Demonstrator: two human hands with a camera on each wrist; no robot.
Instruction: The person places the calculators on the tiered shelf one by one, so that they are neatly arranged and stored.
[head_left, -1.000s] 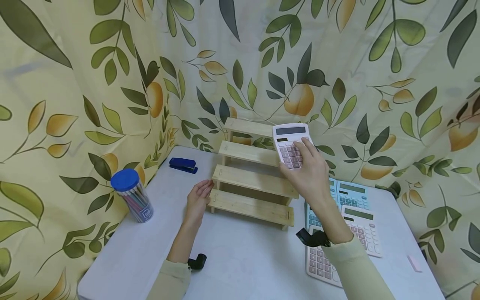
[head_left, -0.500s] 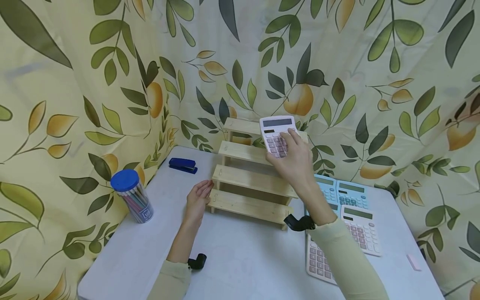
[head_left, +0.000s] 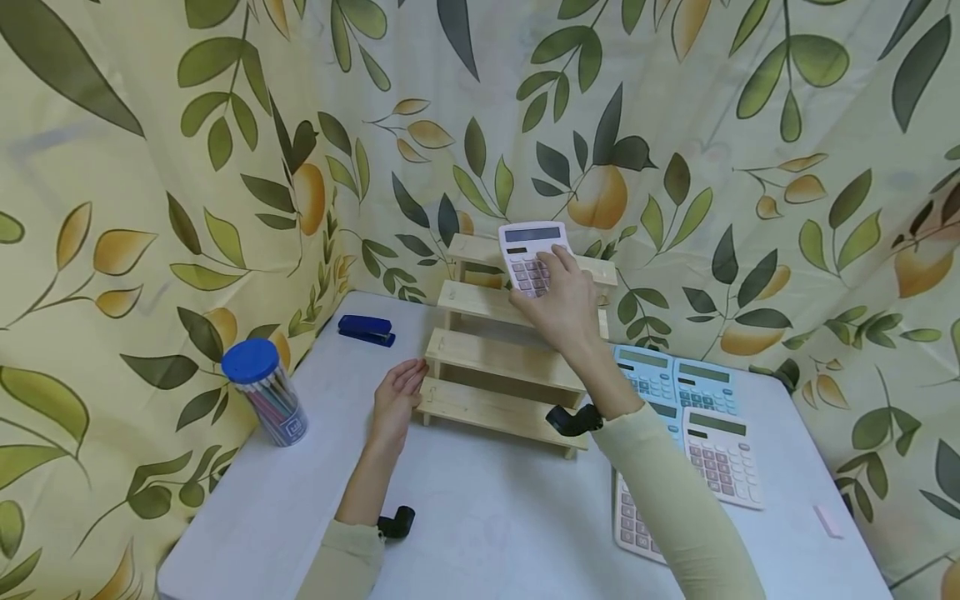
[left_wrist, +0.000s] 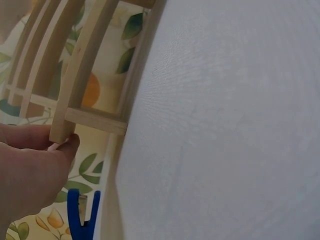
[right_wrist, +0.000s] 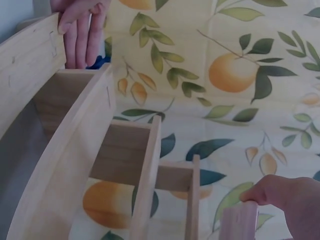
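Head view: clear tub (head_left: pixel 272 398) with blue lid, pens inside, stands at table (head_left: pixel 480 517) left. Right hand (head_left: pixel 564 298) grips pink calculator (head_left: pixel 529 255) at the top tiers of wooden step rack (head_left: pixel 504 367). Left hand (head_left: pixel 396 400), fingers straight, touches rack's left end. Blue stapler (head_left: pixel 366 330) behind; blue and pink calculators (head_left: pixel 693 417) lie right, partly under the forearm.

We wear pale yellow-green long sleeves on both arms, each cuff ending at the wrist. A small black camera mount is strapped at each wrist. Both hands, left (head_left: pixel 395 398) and right (head_left: pixel 561 302), are bare, without rings.
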